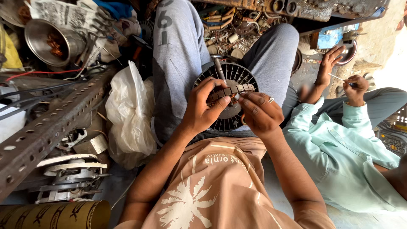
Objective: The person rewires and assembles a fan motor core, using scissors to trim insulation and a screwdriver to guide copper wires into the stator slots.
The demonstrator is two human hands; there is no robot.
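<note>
A round, dark motor stator (231,94) with slotted radial fins lies face up in the person's lap, between the grey-trousered knees, near the middle of the scene. Across its near upper part sits a curved brown band of laminated segments (227,92), with a glint of copper winding at its centre. A thin metal shaft (219,68) rises from the far edge, tilted slightly left.

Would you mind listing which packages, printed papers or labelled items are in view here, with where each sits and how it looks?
Newspaper: top left, crumpled grey-white sheet with black print.
White plastic bag: left of the wearer's grey-trousered leg, bulging and crinkled, no print showing.
Cardboard tube: bottom left corner, lying on its side, tan with dark printed marks.
Blue box-like item: top right, near the co-worker's hand; too blurred to describe further.
No signs or screens.
</note>
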